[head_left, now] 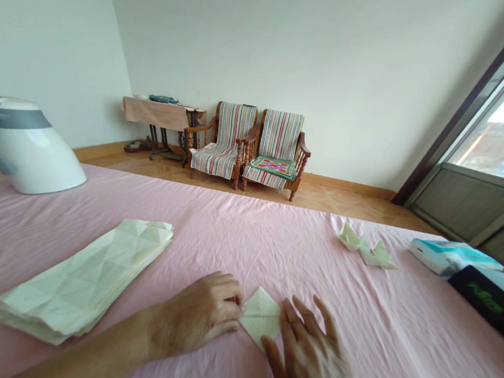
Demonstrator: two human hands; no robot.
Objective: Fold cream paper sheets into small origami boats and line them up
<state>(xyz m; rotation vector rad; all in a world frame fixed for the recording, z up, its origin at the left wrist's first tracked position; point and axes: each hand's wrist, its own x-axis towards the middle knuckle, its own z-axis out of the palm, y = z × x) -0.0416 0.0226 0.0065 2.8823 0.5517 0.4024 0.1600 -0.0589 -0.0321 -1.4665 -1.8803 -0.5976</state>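
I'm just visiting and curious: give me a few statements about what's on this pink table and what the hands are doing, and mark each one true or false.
1. Both hands touch a small folded paper piece. True: the left hand and right hand press on it from either side.
2. A stack of pale paper sheets lies left of the hands. True.
3. The white kettle stands at the table's right edge. False: it stands far left.
4. The finished folded paper shapes lie on the chairs. False: they lie on the pink tablecloth, to the right.
5. The two chairs by the wall have plain black covers. False: striped ones.
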